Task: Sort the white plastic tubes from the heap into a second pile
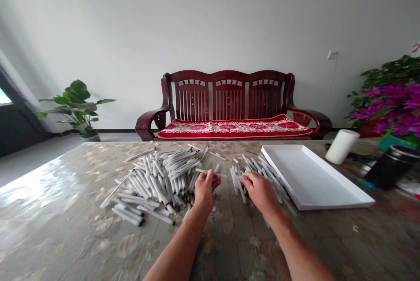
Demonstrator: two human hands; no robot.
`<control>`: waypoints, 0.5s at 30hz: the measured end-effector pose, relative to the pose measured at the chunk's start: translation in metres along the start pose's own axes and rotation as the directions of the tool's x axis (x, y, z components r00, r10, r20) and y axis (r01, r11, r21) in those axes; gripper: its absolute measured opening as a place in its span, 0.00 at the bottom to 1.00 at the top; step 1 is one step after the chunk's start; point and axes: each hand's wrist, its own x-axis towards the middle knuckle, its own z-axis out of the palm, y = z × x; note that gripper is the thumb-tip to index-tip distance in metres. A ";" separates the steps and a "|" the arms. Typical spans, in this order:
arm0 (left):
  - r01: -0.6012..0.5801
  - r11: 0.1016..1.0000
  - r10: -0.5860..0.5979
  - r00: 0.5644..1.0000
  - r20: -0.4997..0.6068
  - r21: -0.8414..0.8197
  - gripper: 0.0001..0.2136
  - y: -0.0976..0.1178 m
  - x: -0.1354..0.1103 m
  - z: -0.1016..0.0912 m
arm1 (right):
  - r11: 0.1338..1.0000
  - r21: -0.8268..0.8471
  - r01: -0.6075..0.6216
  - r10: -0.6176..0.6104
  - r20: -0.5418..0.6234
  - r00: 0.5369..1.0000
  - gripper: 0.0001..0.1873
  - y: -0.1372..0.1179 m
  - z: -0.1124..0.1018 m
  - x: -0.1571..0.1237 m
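Between the thumb and fingers of my left hand [206, 188] lies a slim whitish pen [201, 170], nearly level, its clear end pointing right. My right hand [259, 188] is closed in a pinch over a second group of pens [234, 180]; what sits in its fingertips is too small to make out. A large heap of white pens with black ends [154, 180] spreads to the left of my left hand. The two hands are apart, with a strip of tabletop between them.
A shallow white box lid [323, 202] lies right of my right hand. Beyond it stand a white roll [342, 147], a black flask [392, 167] and purple flowers [390, 102]. Past the patterned table [108, 246] is a red wooden bench [229, 97]; a potted plant [78, 106] stands at left.
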 end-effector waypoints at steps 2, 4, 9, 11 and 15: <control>0.019 1.000 -0.018 1.000 0.020 -0.010 0.23 -0.001 0.000 0.000 | 0.998 -0.053 -0.023 0.026 0.043 0.999 0.07 0.000 0.001 -0.001; 0.035 0.999 -0.035 0.999 0.040 -0.012 0.23 -0.003 -0.001 0.001 | 0.997 -0.065 -0.029 0.033 0.066 0.997 0.07 -0.003 0.002 -0.002; 0.060 0.998 -0.060 0.995 0.083 -0.005 0.23 -0.011 -0.005 0.004 | 0.997 0.078 0.002 -0.006 0.050 0.999 0.10 -0.015 -0.001 -0.004; 0.073 0.997 -0.072 0.992 0.106 -0.002 0.25 -0.013 -0.006 0.005 | 0.992 0.129 -0.016 0.010 0.052 0.999 0.11 -0.018 0.000 -0.004; 0.003 0.996 -0.017 0.986 0.164 0.085 0.26 -0.016 -0.008 0.005 | 0.967 0.245 -0.074 0.063 0.052 0.997 0.13 -0.017 0.004 -0.004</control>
